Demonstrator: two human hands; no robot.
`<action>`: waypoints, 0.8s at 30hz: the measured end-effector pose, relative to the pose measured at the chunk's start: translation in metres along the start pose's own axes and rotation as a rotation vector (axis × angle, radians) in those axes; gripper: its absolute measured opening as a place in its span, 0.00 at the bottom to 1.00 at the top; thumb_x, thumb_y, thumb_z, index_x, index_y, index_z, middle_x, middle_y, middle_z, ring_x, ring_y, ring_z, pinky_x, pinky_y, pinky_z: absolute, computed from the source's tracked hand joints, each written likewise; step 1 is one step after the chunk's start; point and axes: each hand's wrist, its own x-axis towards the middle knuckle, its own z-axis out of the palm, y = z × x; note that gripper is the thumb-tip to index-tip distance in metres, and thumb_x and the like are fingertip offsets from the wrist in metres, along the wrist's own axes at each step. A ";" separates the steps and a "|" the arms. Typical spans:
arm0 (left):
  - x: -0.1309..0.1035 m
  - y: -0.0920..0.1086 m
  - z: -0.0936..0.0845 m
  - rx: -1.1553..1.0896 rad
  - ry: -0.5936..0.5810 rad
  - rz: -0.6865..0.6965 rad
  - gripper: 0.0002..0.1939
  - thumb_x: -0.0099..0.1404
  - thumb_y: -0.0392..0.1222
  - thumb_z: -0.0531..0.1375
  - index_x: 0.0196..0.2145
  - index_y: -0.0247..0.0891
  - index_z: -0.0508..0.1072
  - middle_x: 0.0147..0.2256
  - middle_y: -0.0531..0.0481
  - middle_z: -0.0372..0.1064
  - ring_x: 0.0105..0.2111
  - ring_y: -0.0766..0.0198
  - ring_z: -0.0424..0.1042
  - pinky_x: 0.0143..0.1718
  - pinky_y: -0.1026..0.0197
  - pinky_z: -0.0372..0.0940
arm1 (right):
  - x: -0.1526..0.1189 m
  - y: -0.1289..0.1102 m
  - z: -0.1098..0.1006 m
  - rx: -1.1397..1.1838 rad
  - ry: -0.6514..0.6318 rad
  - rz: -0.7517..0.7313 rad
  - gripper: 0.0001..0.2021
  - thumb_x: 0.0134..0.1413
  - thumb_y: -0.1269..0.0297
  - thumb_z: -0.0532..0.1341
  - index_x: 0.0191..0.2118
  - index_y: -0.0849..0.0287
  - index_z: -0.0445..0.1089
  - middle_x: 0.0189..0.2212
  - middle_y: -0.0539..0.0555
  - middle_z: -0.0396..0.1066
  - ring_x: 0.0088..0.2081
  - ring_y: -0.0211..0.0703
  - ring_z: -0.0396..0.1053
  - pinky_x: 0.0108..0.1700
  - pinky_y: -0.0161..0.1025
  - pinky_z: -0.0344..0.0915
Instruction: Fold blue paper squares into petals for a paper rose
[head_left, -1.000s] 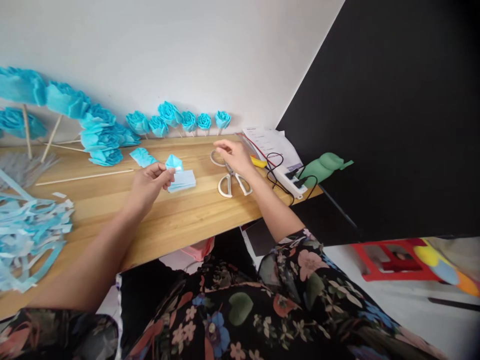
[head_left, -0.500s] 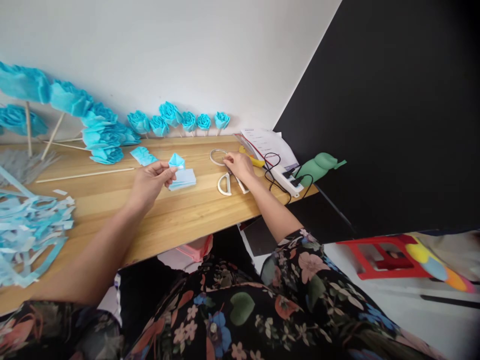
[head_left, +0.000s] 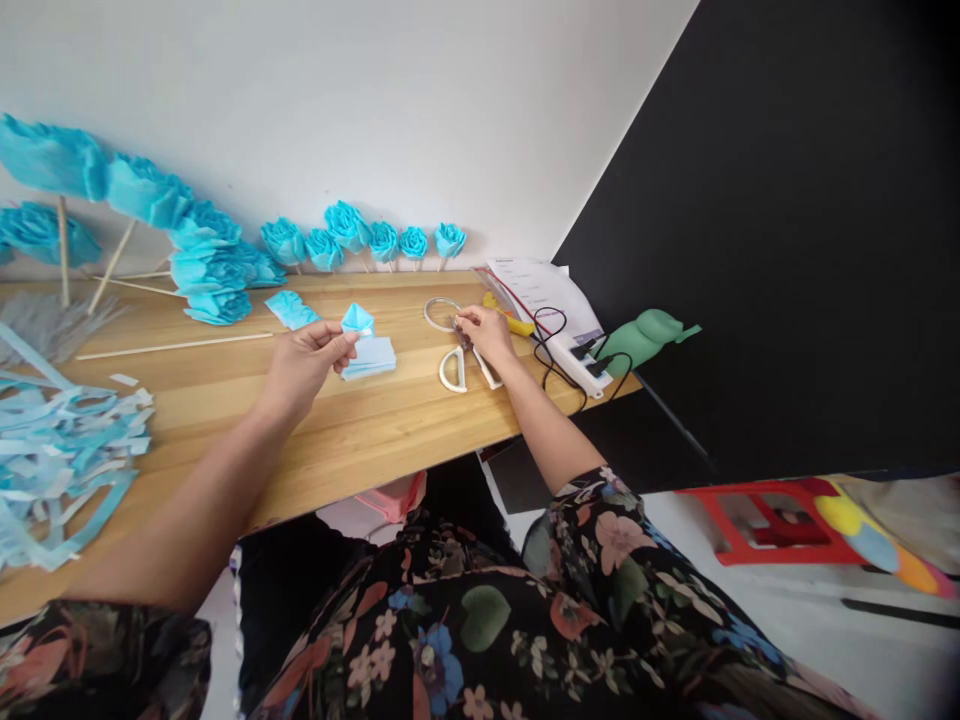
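A stack of pale blue paper lies on the wooden surface. Just left of it, the left hand pinches a folded blue piece between thumb and fingers, so that the piece shows at the stack's far edge. Right of the stack, the right hand is over the white-handled scissors, fingertips bunched near a pale ring; whether they grip anything I cannot tell, as the hand covers the spot. Left of the stack and farther back lies a crinkled blue strip. Behind the stack, small blue roses line the wall.
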 end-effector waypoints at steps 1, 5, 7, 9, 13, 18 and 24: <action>0.000 0.000 0.000 0.004 0.002 -0.001 0.10 0.52 0.45 0.69 0.26 0.37 0.75 0.21 0.54 0.70 0.21 0.70 0.64 0.23 0.65 0.60 | 0.000 0.001 0.001 0.022 0.001 0.006 0.09 0.58 0.66 0.61 0.41 0.60 0.78 0.32 0.51 0.79 0.32 0.39 0.74 0.37 0.34 0.66; 0.000 -0.002 0.000 0.023 0.018 -0.002 0.09 0.52 0.45 0.68 0.26 0.38 0.75 0.21 0.53 0.70 0.21 0.69 0.64 0.23 0.64 0.61 | 0.000 0.004 0.002 0.025 0.013 -0.002 0.08 0.58 0.66 0.60 0.38 0.59 0.77 0.30 0.51 0.78 0.33 0.39 0.74 0.38 0.34 0.66; 0.000 0.000 0.000 0.026 0.021 -0.002 0.09 0.52 0.45 0.68 0.25 0.38 0.74 0.21 0.53 0.69 0.21 0.68 0.64 0.23 0.64 0.61 | 0.001 0.005 0.003 0.016 0.021 -0.015 0.09 0.58 0.66 0.59 0.38 0.59 0.77 0.31 0.51 0.78 0.34 0.40 0.74 0.38 0.34 0.67; -0.001 0.002 0.000 0.030 0.014 -0.006 0.09 0.52 0.45 0.68 0.24 0.38 0.74 0.21 0.53 0.69 0.21 0.69 0.64 0.23 0.64 0.61 | 0.001 0.007 0.004 0.006 0.030 -0.026 0.09 0.58 0.65 0.59 0.38 0.59 0.77 0.32 0.51 0.78 0.35 0.40 0.74 0.39 0.34 0.67; -0.002 0.005 0.000 0.028 0.003 -0.010 0.09 0.53 0.44 0.68 0.25 0.37 0.73 0.21 0.53 0.70 0.20 0.70 0.64 0.24 0.65 0.61 | 0.002 0.009 0.005 -0.011 0.042 -0.031 0.09 0.59 0.65 0.58 0.38 0.58 0.77 0.32 0.51 0.78 0.36 0.40 0.74 0.40 0.35 0.67; 0.000 0.000 -0.001 0.011 0.005 -0.023 0.08 0.54 0.43 0.67 0.26 0.37 0.74 0.22 0.53 0.70 0.20 0.70 0.64 0.24 0.65 0.61 | 0.002 0.007 0.004 -0.043 0.032 -0.014 0.09 0.61 0.67 0.56 0.37 0.58 0.75 0.31 0.51 0.77 0.35 0.40 0.74 0.41 0.35 0.67; 0.002 -0.006 -0.003 0.001 -0.012 -0.037 0.09 0.55 0.45 0.67 0.26 0.38 0.74 0.23 0.52 0.70 0.21 0.68 0.64 0.24 0.64 0.61 | -0.004 -0.004 -0.002 0.070 0.045 -0.033 0.10 0.64 0.65 0.54 0.39 0.58 0.73 0.34 0.51 0.78 0.35 0.40 0.75 0.42 0.36 0.68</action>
